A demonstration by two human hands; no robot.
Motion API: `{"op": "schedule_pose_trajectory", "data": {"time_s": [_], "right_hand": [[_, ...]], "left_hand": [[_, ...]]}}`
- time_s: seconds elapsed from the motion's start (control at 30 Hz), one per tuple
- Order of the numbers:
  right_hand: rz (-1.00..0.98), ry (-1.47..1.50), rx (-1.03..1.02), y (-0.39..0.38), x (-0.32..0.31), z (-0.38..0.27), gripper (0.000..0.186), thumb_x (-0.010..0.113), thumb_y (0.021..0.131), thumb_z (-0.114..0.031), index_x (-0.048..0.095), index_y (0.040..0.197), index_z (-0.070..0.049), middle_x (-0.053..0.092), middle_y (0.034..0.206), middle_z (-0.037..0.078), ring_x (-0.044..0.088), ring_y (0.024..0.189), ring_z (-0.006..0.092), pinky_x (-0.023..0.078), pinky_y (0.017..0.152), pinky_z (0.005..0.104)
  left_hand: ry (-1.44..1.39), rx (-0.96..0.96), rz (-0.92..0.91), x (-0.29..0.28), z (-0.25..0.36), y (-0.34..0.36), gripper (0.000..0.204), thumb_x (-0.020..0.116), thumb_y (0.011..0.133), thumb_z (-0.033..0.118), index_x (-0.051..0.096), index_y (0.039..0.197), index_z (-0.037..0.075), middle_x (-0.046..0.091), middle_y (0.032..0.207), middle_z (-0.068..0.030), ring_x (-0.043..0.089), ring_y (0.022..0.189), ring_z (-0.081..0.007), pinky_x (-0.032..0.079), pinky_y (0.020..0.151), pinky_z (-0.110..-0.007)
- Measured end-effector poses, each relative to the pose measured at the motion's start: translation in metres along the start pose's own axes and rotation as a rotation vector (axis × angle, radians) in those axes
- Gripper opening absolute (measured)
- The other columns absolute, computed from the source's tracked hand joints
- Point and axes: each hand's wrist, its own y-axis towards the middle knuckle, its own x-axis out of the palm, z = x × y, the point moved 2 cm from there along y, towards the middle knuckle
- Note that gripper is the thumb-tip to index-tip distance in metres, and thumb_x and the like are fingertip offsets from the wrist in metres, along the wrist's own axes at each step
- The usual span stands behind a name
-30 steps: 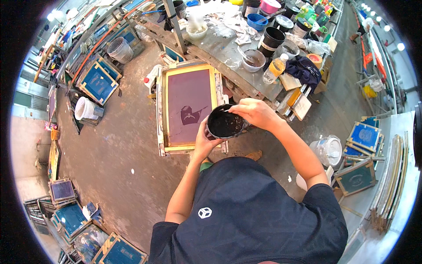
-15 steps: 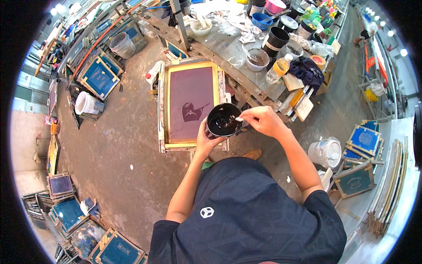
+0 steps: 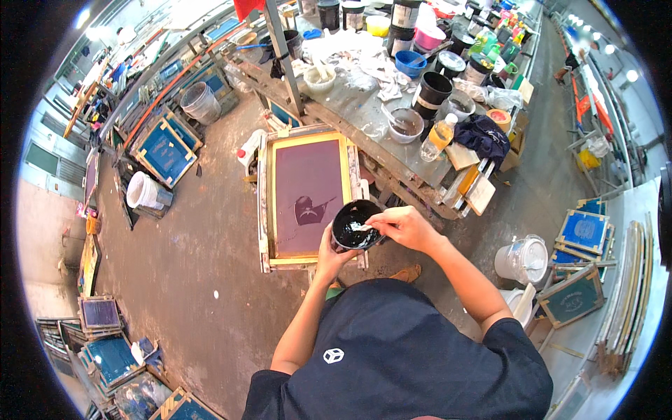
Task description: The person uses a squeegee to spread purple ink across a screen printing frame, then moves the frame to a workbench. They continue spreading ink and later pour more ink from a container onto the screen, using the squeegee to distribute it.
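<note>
A black tub with dark, glossy contents is held by my left hand, the fingers wrapped round its left side and bottom. My right hand is closed in a pinch at the tub's right rim. From that pinch a small white stick-like utensil reaches into the tub; its lower end is lost in the contents. Just beyond the tub lies a screen-printing frame with purple mesh, yellow edges and a dark design near its close end. The tub covers part of the frame's lower right corner.
A cluttered worktable stands beyond, bearing a blue bowl, a bottle of yellow liquid and several tubs. White buckets stand on the floor at right and left. More screen frames lean along both sides.
The white utensil has moved from the tub's right rim to over its middle, together with my right hand. My left hand keeps its hold on the tub. The whole view has shifted slightly.
</note>
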Motion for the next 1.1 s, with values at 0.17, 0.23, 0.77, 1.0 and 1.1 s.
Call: {"op": "schedule_pose_trajectory", "data": {"time_s": [0.17, 0.23, 0.77, 1.0, 1.1], "right_hand": [[0.096, -0.304, -0.047, 0.008, -0.016, 0.018, 0.018, 0.065, 0.093, -0.012, 0.075, 0.107, -0.007, 0.071, 0.087, 0.015, 0.069, 0.082, 0.0315, 0.054, 0.074, 0.0383], [0.032, -0.214, 0.015, 0.005, -0.021, 0.017, 0.016, 0.067, 0.092, -0.012, 0.075, 0.105, -0.005, 0.073, 0.087, 0.014, 0.07, 0.077, 0.0248, 0.054, 0.07, 0.0347], [0.024, -0.027, -0.029, 0.011, -0.001, 0.026, 0.019, 0.067, 0.091, -0.01, 0.073, 0.108, -0.003, 0.072, 0.085, 0.015, 0.07, 0.076, 0.0266, 0.055, 0.071, 0.0354], [0.063, -0.184, -0.025, 0.011, -0.013, 0.015, 0.012, 0.067, 0.091, -0.006, 0.074, 0.099, -0.002, 0.075, 0.088, 0.012, 0.073, 0.079, 0.0246, 0.055, 0.07, 0.0346], [0.052, 0.014, 0.024, 0.005, 0.004, 0.012, 0.015, 0.066, 0.091, -0.004, 0.074, 0.102, 0.0, 0.074, 0.084, 0.012, 0.071, 0.075, 0.0184, 0.055, 0.07, 0.0329]], "left_hand": [[0.026, 0.039, 0.013, 0.001, 0.012, 0.003, 0.096, 0.088, 0.066, -0.006, 0.036, 0.147, 0.004, 0.053, 0.139, -0.0119, 0.056, 0.126, -0.0222, 0.051, 0.106, -0.037], [0.001, 0.006, 0.022, -0.001, 0.016, 0.002, 0.094, 0.088, 0.067, -0.007, 0.037, 0.145, 0.003, 0.054, 0.138, -0.012, 0.057, 0.126, -0.0223, 0.051, 0.106, -0.037], [-0.034, 0.008, 0.03, -0.003, 0.006, 0.002, 0.097, 0.086, 0.067, -0.009, 0.037, 0.149, 0.006, 0.053, 0.141, -0.0116, 0.057, 0.127, -0.0234, 0.053, 0.105, -0.038], [-0.067, 0.042, 0.098, -0.01, -0.006, 0.004, 0.104, 0.087, 0.064, -0.008, 0.034, 0.152, 0.006, 0.052, 0.143, -0.0112, 0.055, 0.13, -0.023, 0.049, 0.109, -0.038], [0.027, 0.068, 0.082, -0.008, -0.006, 0.006, 0.105, 0.088, 0.063, -0.006, 0.034, 0.152, 0.007, 0.051, 0.144, -0.0105, 0.054, 0.131, -0.0227, 0.047, 0.11, -0.039]]}}
